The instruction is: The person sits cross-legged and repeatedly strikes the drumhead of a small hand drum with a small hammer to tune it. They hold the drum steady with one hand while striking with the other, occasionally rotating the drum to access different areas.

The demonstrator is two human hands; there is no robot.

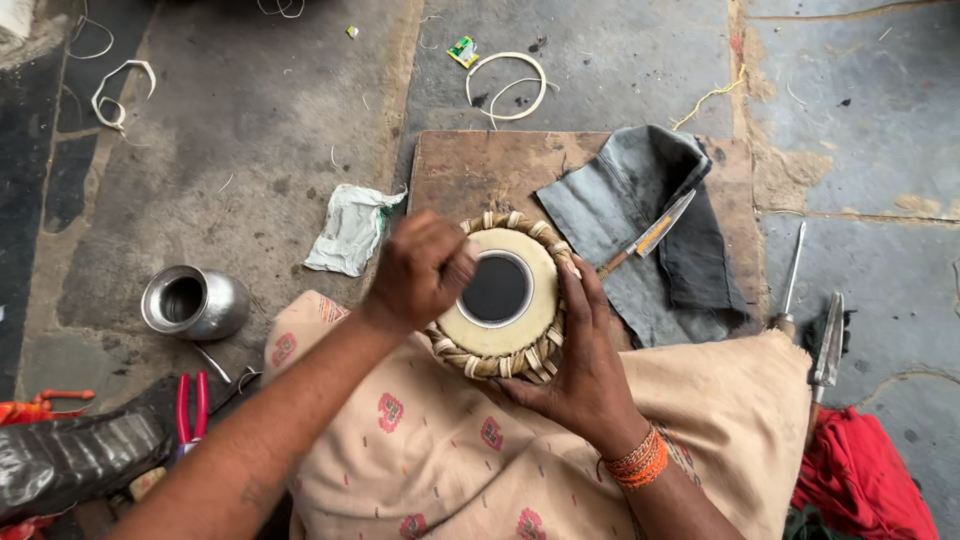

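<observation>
Small tabla drum (505,300) is sitting on the person's lap, on the beige patterned cloth (440,450), head facing up: cream skin, round black spot in the middle, braided tan leather ring running round the rim, straps showing at the lower edge. Left hand (420,272) is resting curled over the drum's left rim, fingers closed in a loose fist on the edge; cannot tell if anything is pinched inside. Right hand (585,365) is cupping the drum's right and lower side, fingers spread and pressing along the rim, holding it steady; orange thread bands are sitting on that wrist. Drum's far edge is overlapping the near edge of a wooden board (480,170) lying on the stone floor (250,130). One grey cloth (640,220) is lying on the board with one knife (650,235) on it, just beside the right fingertips. Open floor is showing beyond the board and to the left. Left side: one steel pot (190,300), one crumpled pale rag (350,228), one red-handled pliers (190,405). Right side: two metal tools (812,310) lying near a red cloth (865,470). Two loops of pale cord (508,88) are lying on the floor, well apart.
</observation>
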